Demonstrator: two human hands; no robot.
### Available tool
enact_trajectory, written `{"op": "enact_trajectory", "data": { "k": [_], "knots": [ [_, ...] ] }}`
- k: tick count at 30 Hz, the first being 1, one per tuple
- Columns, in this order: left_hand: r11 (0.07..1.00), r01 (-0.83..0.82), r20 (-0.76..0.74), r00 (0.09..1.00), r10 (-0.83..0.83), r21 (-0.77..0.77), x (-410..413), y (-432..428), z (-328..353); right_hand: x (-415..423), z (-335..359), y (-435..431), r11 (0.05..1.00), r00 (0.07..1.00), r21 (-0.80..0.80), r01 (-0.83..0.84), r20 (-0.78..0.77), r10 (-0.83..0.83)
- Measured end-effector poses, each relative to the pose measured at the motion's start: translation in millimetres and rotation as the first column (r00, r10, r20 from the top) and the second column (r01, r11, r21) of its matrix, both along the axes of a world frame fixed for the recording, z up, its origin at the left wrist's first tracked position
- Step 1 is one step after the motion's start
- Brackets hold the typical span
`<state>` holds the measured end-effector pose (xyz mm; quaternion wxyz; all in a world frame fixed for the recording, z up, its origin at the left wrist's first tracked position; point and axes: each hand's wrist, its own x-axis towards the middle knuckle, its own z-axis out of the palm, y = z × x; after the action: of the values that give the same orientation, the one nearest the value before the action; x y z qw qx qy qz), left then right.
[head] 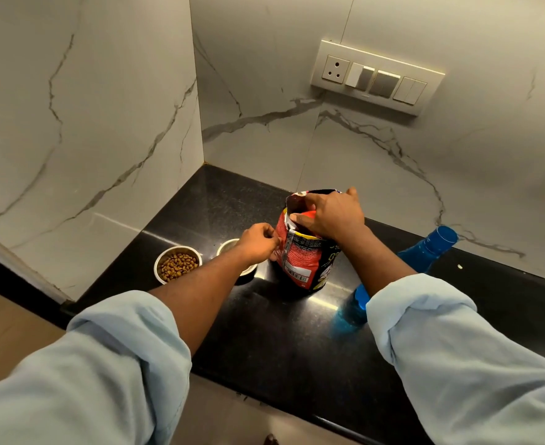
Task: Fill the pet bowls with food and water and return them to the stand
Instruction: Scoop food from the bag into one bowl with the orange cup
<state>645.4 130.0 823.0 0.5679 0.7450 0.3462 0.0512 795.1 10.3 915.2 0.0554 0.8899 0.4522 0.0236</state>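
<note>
A red pet food bag (300, 255) stands upright on the black counter (264, 332). My right hand (332, 215) grips the folded top of the bag. My left hand (259, 240) pinches the bag's left edge. Left of the bag sits a steel bowl (177, 264) holding brown kibble. A second steel bowl (229, 247) is mostly hidden behind my left wrist, so I cannot tell what it holds. A blue water bottle (425, 252) lies on the counter to the right, partly behind my right forearm.
Marble walls close in the counter at the back and left. A switch panel (377, 77) is mounted on the back wall. The counter's front edge runs diagonally below my arms, with brown floor (11, 326) beyond it.
</note>
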Motion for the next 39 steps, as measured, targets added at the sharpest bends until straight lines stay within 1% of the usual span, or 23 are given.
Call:
{"op": "enact_trajectory", "data": {
  "k": [1,4,6,10,14,17,21,24,27,31,35,39],
  "knots": [
    [1.000,0.002,0.000,1.000,-0.002,-0.002,0.2,-0.1,0.7,2.0,-1.3,-0.2,0.999,0.999,0.037,0.015,-0.032,-0.014],
    [1.000,0.013,-0.002,1.000,-0.013,0.000,0.4,-0.5,2.5,9.8,-1.4,-1.0,0.976,0.972,0.150,0.158,-0.198,-0.127],
    [1.000,0.013,-0.007,1.000,-0.013,0.000,0.3,-0.2,2.7,15.0,0.7,-1.5,0.963,0.949,0.167,0.213,-0.269,-0.163],
    [1.000,0.016,-0.016,1.000,-0.016,0.008,1.1,-1.0,3.3,23.1,2.8,-5.9,0.951,0.922,0.170,0.259,-0.337,-0.191],
    [1.000,0.027,-0.034,0.999,-0.027,0.001,-2.3,-1.9,6.4,27.0,6.6,-13.6,0.920,0.899,0.237,0.312,-0.387,-0.205],
    [1.000,0.014,-0.032,0.999,-0.014,0.003,-4.8,-1.4,9.4,29.2,12.4,-19.4,0.873,0.866,0.295,0.387,-0.441,-0.235],
    [1.000,-0.007,-0.021,1.000,0.007,-0.009,-6.3,-1.8,12.2,34.2,23.6,-24.8,0.801,0.798,0.344,0.490,-0.548,-0.252],
    [0.999,-0.026,-0.005,1.000,0.026,-0.026,-6.7,-2.0,15.4,35.3,36.3,-25.4,0.728,0.759,0.417,0.544,-0.614,-0.215],
    [0.999,-0.037,-0.002,0.999,0.037,-0.009,-9.4,-0.7,20.1,34.5,51.2,-20.3,0.655,0.728,0.492,0.574,-0.673,-0.131],
    [0.998,-0.055,0.007,0.998,0.055,0.014,-17.8,4.2,27.4,29.3,69.6,-7.6,0.576,0.711,0.570,0.587,-0.703,-0.029],
    [0.992,-0.118,0.020,0.993,0.118,0.035,-38.7,17.3,33.5,12.9,75.9,18.7,0.580,0.703,0.604,0.546,-0.707,0.074],
    [0.975,-0.218,-0.007,0.976,0.219,0.046,-73.2,40.8,29.8,-20.4,70.0,52.9,0.640,0.697,0.629,0.441,-0.690,0.197]
  ]
}}
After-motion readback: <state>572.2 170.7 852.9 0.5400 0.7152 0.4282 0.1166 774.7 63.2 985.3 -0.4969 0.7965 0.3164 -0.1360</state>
